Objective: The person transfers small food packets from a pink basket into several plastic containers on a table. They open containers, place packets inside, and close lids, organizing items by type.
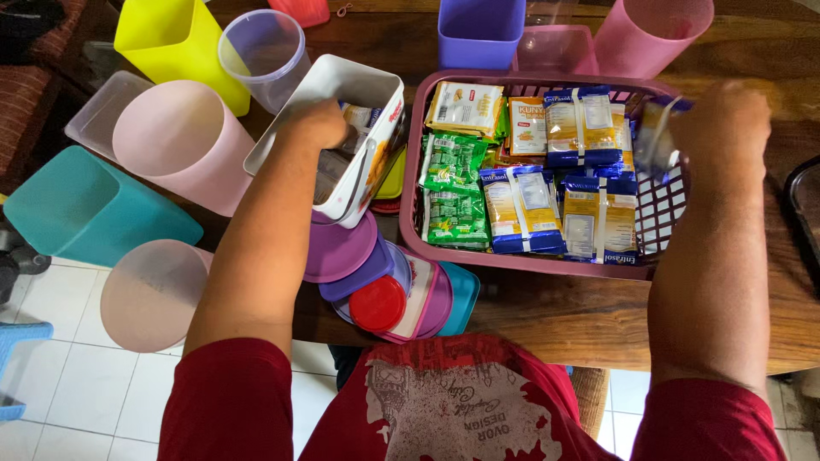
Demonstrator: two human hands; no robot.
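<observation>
Basket [444, 248] holds flat sachets: green [453, 189] left, blue-yellow [555, 201] mid/right, cream [465, 107] & orange [529, 125] at back.

Both arms stretched forward; left hand [320, 124] fingers curled downward, right hand [722, 119] fingers closed in grip.

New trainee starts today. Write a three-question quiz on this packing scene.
1. True or false: the left hand is inside the white container.
2. The right hand holds a packet over which thing? A) basket B) teal tub C) yellow tub
3. What colour is the round lid on top of the lid stack?

Key: 1 true; 2 A; 3 red.
</observation>
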